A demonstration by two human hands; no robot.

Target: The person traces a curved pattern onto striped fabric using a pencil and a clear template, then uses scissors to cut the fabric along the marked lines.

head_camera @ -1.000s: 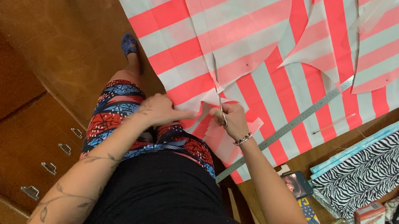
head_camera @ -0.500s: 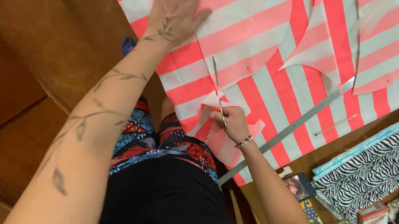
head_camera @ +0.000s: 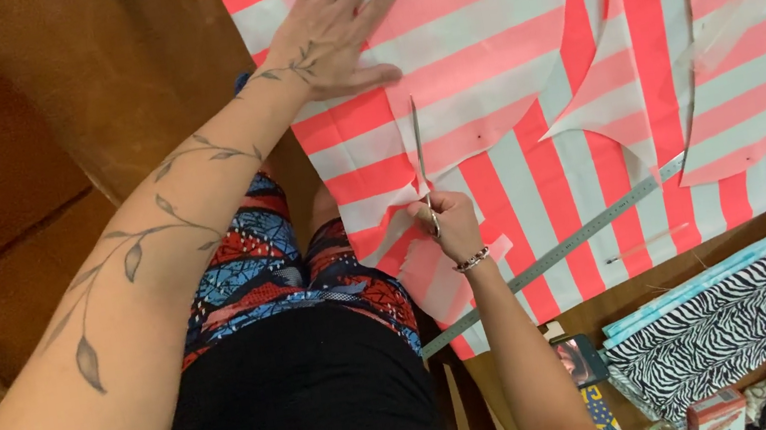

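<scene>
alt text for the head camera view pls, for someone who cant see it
Seen from above, a person's right hand cuts pink-and-white striped fabric with scissors while the left hand presses the cloth flat. A long metal ruler lies across the fabric, and zebra-print fabric sits nearby.

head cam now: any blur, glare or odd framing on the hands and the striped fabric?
Head view: picture is turned sideways, with mild wide-angle stretch on the near forearm. Left hand, flat on the striped fabric, is sharp. Right hand holding the scissors is slightly soft. Light is warm and even, no glare; the pink stripes look oversaturated. Zebra-print fabric at the lower edge stays readable.
</scene>
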